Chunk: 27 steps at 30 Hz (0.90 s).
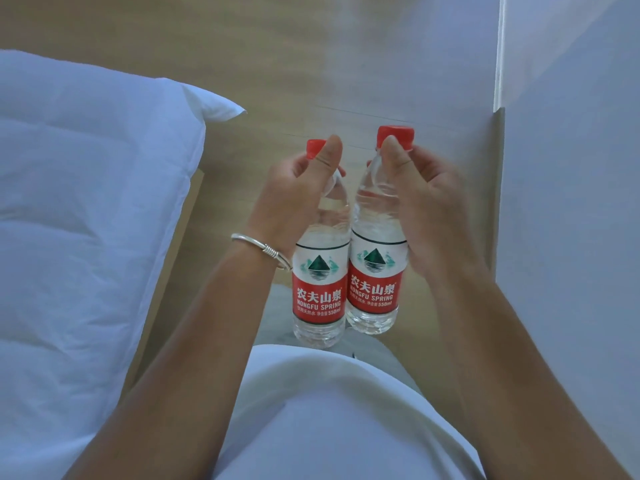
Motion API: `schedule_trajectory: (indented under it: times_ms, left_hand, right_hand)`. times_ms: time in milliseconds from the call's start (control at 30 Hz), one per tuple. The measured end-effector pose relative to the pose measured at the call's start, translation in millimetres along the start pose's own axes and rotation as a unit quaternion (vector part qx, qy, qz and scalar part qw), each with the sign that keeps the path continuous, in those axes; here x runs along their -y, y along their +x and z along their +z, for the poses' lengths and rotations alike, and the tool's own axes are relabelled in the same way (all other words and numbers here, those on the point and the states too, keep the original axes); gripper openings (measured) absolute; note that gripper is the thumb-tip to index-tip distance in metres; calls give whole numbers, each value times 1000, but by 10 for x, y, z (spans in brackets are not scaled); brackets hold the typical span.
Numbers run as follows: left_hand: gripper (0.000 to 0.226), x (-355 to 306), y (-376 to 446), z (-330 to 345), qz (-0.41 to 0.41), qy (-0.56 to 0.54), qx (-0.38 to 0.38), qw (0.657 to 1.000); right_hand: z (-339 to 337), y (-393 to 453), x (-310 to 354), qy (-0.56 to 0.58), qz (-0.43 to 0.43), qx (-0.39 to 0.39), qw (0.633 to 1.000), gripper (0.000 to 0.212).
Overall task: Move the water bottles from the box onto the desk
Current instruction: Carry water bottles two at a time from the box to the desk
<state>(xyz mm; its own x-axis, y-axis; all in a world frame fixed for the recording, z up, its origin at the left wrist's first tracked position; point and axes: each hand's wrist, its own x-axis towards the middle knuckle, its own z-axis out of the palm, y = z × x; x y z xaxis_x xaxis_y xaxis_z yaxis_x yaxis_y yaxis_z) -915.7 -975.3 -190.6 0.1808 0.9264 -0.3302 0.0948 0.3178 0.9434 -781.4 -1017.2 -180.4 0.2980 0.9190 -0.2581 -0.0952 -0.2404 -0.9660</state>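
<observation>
Left hand (294, 195): curled around the neck of one clear plastic red-capped water bottle (320, 278), being held upright at frame centre.
Right hand (422, 206): a second clear plastic red-capped bottle (375, 268) is being gripped likewise, touching the first.

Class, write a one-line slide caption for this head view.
Left hand and right hand each hold a red-capped water bottle by the neck above a wooden floor, beside a white bed.
</observation>
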Motion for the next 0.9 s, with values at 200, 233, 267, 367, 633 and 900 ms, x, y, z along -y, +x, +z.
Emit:
schedule_trajectory:
  times_ms: [200, 233, 267, 367, 633, 900]
  left_hand:
    - [56, -135, 1072, -323, -6, -29, -41, 999]
    - [59, -175, 1313, -404, -7, -36, -46, 998]
    - [60, -214, 1517, -478, -8, -41, -50, 998]
    - [54, -383, 2221, -735, -16, -46, -76, 996]
    - [51, -921, 3508, -1644, -49, -89, -147, 984]
    - [53, -1275, 4239, -2216, -23, -121, -206, 971]
  right_hand:
    - [422, 1106, 87, -20, 35, 59, 997, 27]
    - [528, 1353, 117, -31, 38, 66, 997, 27]
    - [622, 1568, 145, -39, 41, 71, 996, 27]
    - [973, 2278, 306, -64, 43, 84, 993, 29]
    - [2053, 3635, 825, -89, 42, 174, 980, 23]
    - [2811, 4549, 1140, -118, 31, 239, 963, 42]
